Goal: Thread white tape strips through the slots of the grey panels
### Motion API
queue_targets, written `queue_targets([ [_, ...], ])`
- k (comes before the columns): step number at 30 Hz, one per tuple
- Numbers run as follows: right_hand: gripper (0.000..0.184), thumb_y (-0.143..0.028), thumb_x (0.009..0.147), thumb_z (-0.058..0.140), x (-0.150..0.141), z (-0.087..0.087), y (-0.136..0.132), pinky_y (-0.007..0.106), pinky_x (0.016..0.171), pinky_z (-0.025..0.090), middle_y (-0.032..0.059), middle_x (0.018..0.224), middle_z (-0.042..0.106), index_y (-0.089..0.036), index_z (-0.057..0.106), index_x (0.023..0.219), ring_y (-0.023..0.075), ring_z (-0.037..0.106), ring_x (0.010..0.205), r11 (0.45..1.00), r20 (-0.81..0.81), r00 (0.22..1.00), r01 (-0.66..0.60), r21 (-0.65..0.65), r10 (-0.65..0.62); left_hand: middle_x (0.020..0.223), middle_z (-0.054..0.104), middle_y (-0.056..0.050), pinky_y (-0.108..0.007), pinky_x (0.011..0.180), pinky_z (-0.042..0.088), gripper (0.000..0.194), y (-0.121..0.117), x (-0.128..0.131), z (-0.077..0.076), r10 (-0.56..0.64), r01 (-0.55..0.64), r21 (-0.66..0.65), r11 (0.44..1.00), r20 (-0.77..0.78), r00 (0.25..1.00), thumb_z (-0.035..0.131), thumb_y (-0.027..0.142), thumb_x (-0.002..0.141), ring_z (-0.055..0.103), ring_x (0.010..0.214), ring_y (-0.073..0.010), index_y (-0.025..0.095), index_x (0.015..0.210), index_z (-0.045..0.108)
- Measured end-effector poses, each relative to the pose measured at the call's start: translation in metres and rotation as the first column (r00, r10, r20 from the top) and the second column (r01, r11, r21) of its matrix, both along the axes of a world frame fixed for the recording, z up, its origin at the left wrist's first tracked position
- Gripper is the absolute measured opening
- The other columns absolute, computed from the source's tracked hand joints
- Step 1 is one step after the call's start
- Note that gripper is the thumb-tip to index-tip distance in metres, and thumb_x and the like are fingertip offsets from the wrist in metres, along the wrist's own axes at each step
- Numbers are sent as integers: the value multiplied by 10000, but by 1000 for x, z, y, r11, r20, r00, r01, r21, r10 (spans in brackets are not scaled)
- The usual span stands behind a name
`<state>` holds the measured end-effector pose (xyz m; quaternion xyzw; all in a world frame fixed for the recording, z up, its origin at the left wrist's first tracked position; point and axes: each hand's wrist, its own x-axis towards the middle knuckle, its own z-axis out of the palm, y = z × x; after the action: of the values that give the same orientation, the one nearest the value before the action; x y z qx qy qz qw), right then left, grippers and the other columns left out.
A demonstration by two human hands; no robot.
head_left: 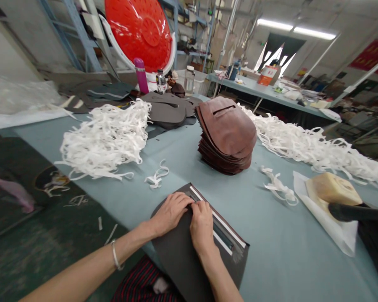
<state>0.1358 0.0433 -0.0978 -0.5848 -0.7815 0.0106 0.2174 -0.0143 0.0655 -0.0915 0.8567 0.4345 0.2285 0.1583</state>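
Observation:
A dark brown leather panel lies at the near edge of the blue-grey table, with a slot opening edged by two white tape strips. My left hand and my right hand rest side by side on the panel, fingertips pressed together at the near white strip. Both hands look pinched on that strip's edge. A bracelet sits on my left wrist.
A stack of brown leather pieces stands mid-table. Heaps of white paper strips lie left and along the right. Small strip scraps lie near the panel. A tan block on white paper and a dark brush sit right. Bottles and a red basin stand behind.

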Motion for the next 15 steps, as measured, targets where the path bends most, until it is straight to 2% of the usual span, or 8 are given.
queue_targets([
  [6, 322, -23, 870, 336, 20, 6, -27, 400, 693, 438, 119, 875, 562, -151, 602, 999, 252, 493, 802, 993, 195, 976, -110, 45, 99, 1120, 610, -83, -389, 982, 415, 266, -6, 0, -4, -54, 73, 159, 985, -122, 991, 442, 138, 905, 502, 1148, -194, 166, 1140, 565],
  [11, 334, -34, 867, 347, 78, 7, -73, 408, 729, 437, 152, 923, 575, -83, 597, 1083, 267, 501, 857, 983, 273, 951, -170, 64, 147, 1137, 609, -104, -402, 980, 427, 274, -8, 2, -5, -44, 81, 189, 979, -191, 981, 419, 134, 918, 502, 1168, -202, 147, 1147, 569],
  [15, 353, -66, 892, 324, 116, 11, -108, 462, 828, 406, 175, 1007, 583, -48, 573, 1142, 289, 483, 962, 975, 275, 940, -218, 28, 202, 1182, 596, -110, -404, 1007, 409, 303, -10, 2, -10, -57, 94, 164, 982, -216, 975, 390, 123, 925, 477, 1205, -212, 138, 1173, 564],
])
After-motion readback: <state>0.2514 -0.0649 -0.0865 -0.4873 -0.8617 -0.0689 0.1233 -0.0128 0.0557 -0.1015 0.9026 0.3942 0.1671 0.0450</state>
